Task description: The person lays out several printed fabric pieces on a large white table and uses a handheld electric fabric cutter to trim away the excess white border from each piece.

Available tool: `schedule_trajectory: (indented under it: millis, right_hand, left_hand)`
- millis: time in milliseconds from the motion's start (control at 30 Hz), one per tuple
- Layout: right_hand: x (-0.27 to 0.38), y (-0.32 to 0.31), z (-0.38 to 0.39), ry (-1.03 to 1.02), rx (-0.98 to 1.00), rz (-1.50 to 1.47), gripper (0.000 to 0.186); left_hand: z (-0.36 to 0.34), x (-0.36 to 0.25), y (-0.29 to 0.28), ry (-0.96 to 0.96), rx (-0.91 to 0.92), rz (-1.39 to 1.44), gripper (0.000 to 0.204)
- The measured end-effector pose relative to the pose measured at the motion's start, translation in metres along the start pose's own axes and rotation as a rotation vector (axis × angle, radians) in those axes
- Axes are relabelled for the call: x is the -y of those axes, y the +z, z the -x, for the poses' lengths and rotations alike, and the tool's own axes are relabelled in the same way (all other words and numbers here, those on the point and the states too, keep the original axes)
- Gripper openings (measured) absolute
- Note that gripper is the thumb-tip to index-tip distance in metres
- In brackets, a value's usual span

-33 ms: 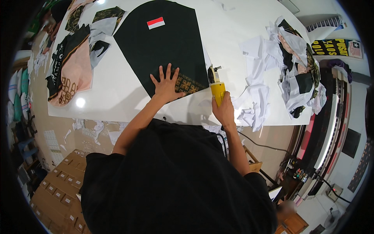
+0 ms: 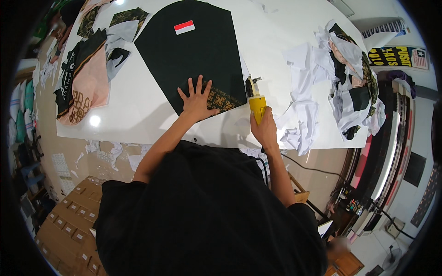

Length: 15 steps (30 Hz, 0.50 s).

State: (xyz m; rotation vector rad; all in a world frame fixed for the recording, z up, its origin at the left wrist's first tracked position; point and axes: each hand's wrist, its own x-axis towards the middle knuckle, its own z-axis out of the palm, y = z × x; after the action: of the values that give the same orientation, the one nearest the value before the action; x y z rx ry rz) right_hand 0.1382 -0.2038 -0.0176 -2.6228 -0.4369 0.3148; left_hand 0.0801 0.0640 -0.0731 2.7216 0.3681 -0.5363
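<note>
A dark green fabric piece [image 2: 193, 55], shaped like a sleeve with a rounded top, lies flat on the white table. It bears a red-and-white patch [image 2: 184, 27] and a gold pattern [image 2: 225, 100] along its near edge. My left hand [image 2: 197, 103] presses on its lower part, fingers spread. In my right hand [image 2: 265, 131] is a yellow electric fabric cutter [image 2: 257, 106], gripped by its body. The cutter's head stands at the fabric's lower right edge; whether its blade touches the cloth I cannot tell.
Peach, black and camouflage cut pieces [image 2: 90, 83] lie at the table's left. White fabric scraps [image 2: 301, 92] and a mixed scrap heap [image 2: 352, 83] cover its right side. A black cord [image 2: 313, 169] runs off to the right. Cardboard boxes [image 2: 73, 221] sit at the lower left.
</note>
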Motion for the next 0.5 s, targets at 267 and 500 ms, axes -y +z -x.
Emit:
schedule_trajectory:
  millis: [267, 500]
  right_hand:
    - [0.013, 0.0, -0.037, -0.022, -0.003, 0.005, 0.044]
    - [0.021, 0.0, -0.071, -0.033, 0.024, 0.01, 0.043]
  left_hand:
    - [0.0, 0.001, 0.001, 0.002, -0.008, 0.006, 0.126]
    - [0.0, 0.0, -0.003, -0.007, 0.012, 0.028, 0.125]
